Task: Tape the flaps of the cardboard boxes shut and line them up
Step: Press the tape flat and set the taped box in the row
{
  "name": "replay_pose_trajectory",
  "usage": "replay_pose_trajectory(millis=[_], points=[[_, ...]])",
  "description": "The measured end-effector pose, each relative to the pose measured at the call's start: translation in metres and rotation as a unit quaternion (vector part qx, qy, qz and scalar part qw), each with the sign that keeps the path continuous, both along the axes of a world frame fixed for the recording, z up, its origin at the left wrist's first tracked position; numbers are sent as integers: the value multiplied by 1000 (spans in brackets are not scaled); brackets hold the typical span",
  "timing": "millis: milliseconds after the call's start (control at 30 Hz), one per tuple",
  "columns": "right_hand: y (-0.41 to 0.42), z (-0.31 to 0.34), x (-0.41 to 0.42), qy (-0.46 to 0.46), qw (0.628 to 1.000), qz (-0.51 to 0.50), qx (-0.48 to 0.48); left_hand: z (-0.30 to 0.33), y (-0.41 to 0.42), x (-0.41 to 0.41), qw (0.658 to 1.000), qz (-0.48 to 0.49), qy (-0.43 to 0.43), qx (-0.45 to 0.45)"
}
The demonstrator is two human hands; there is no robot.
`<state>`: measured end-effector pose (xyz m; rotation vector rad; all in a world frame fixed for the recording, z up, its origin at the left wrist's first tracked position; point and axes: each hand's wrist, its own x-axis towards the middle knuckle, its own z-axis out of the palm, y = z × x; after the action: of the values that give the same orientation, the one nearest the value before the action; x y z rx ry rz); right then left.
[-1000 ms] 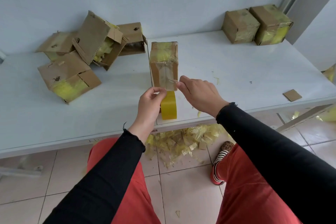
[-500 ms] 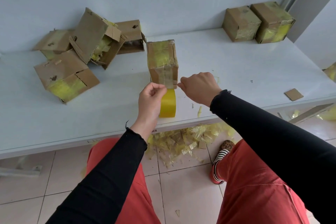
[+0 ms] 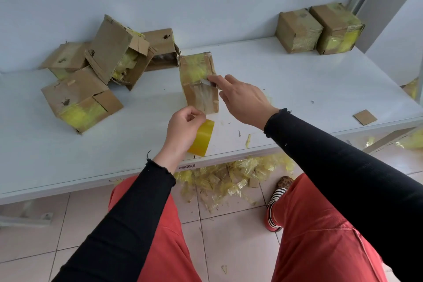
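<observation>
The left hand hangs just in front of the table edge, its fingers curled around a roll of yellow tape, thumb and forefinger pinched together at the top of the roll as if on the loose end; the strip itself is too clear to make out. The right hand reaches over the box being worked on, forefinger stretched out along the top front edge and pressing down a pale, shiny bit there, most likely the end of the tape; the other fingers lie loosely bent and grasp nothing that I can see.

Far left on the table lies a heap of boxes, several with flaps gaping and yellow film showing inside; these look not yet sealed. The box in hand stands upright near the middle, just beyond the roll, its front already glossy with tape. At the far right, against the wall, two sealed boxes sit side by side, touching, the start of the row. A small scrap of cardboard lies near the right table edge. Torn yellow scraps litter the floor below.

The box looks small, light and worn, with soft, crushed corners, so it will likely slide or tip under a hard pull on the tape. Steady it from above, or take hold across two opposite side walls, not by a flap or the taped seam. The tape film is thin and clingy; kept taut, it should lie flat without wrinkling.
</observation>
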<state>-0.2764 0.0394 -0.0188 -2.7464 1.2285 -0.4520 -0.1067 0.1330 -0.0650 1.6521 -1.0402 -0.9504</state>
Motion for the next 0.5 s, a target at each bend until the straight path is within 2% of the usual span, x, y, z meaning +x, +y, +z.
replay_pose_trajectory(millis=[100, 167, 267, 367, 500], points=[[-2, 7, 0, 24, 1000, -11, 6, 9, 2, -4, 996, -64, -48, 45], [-3, 12, 1, 9, 1000, 9, 27, 12, 6, -11, 996, -73, -31, 29], [-1, 16, -9, -110, 989, 20, 94, 16, 13, -17, 997, -67, 21, -16], [1, 9, -34, -244, 954, -36, 169, 20, 18, -22, 993, -103, 34, -51], [13, -3, -63, -318, 894, -89, 303, 26, 13, -34, 985, -146, 33, -80]])
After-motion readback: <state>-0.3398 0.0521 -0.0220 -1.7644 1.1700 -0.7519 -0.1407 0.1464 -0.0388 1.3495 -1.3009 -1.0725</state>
